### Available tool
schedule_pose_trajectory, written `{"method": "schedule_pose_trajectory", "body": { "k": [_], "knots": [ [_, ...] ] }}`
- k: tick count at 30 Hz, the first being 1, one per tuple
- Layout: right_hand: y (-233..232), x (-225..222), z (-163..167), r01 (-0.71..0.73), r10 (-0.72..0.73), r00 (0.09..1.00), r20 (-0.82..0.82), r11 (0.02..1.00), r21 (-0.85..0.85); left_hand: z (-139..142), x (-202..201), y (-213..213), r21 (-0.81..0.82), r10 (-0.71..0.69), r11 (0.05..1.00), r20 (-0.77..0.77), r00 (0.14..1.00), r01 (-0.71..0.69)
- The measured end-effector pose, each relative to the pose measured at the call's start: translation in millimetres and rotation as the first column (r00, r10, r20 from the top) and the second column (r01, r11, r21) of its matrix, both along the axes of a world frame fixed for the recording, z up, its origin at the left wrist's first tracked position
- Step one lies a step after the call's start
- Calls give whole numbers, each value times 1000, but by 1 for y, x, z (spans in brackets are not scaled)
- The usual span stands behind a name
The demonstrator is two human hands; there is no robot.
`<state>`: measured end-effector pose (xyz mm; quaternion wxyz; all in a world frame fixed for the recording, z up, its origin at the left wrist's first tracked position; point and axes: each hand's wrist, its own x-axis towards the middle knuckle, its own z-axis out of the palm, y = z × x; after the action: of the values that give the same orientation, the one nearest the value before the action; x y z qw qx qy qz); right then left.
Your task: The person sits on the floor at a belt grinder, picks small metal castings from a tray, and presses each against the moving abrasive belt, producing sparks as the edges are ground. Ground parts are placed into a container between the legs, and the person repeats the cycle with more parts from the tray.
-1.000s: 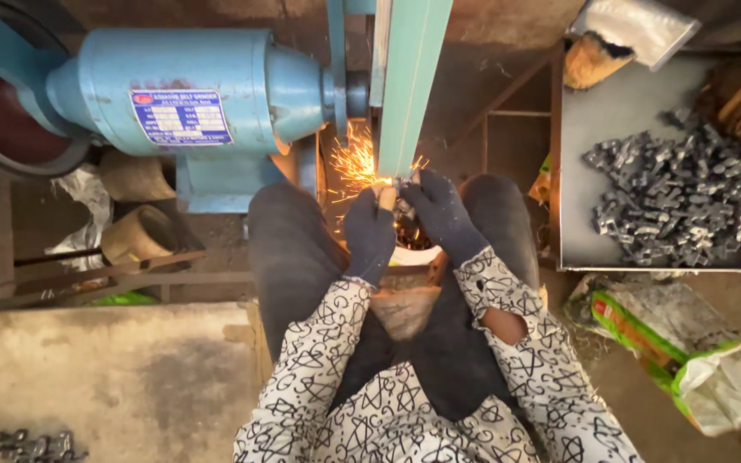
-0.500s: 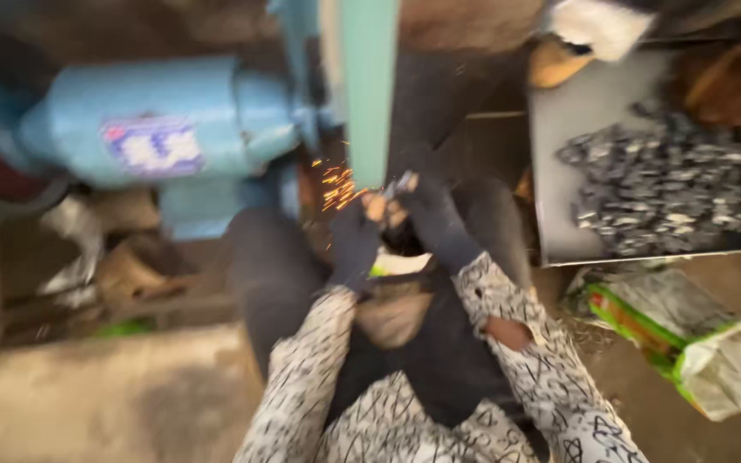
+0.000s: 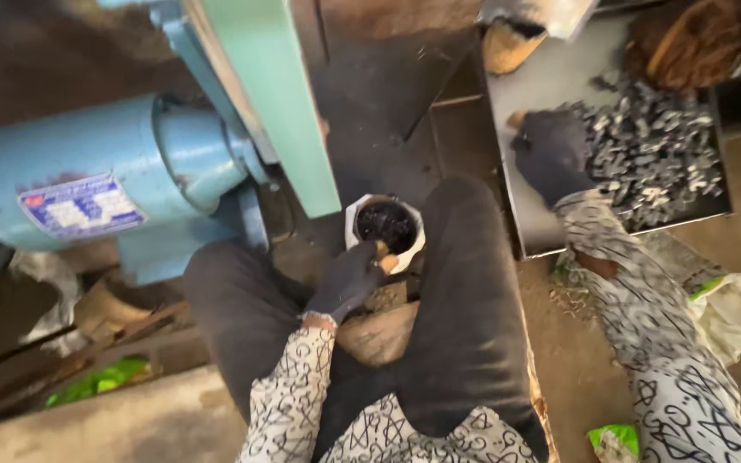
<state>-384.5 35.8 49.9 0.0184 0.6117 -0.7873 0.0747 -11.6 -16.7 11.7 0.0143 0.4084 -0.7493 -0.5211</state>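
So the big blue motor [image 3: 105, 184] sits off to my left with the green guard [image 3: 272, 94] slanting down across the middle, and I'm sat right under it with my knees either side of the gap. Over on my right is the grey tray [image 3: 525, 94] with a heap of small dark metal parts [image 3: 645, 159] piled toward its far right side. My right hand [image 3: 551, 154], gloved, is stretched out over the tray's left part, right at the near-left edge of that heap, fingers curled down onto it; can't honestly tell if there's a piece pinched in there or not, the glove hides it. So the parts lie just to the right of and beyond that hand, and it's clearly the nearer one to them. My left hand [image 3: 349, 279] is well apart from all that, down between my knees, loosely curled against the rim of the white cup [image 3: 385, 225], which is full of dark bits. Crumpled bag [image 3: 726, 313] on the floor past my right sleeve.
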Motion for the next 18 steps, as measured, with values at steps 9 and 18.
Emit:
{"method": "schedule_pose_trajectory", "body": {
  "k": [9, 18],
  "knots": [
    [-5, 165, 10, -128, 78, -214, 974, 986, -107, -32, 8, -15, 895, 671, 444, -363, 647, 43],
    [5, 249, -37, -246, -119, -101, 988, 965, 91, -17, 47, -5, 587, 673, 734, -559, 484, -343]
  ]
}}
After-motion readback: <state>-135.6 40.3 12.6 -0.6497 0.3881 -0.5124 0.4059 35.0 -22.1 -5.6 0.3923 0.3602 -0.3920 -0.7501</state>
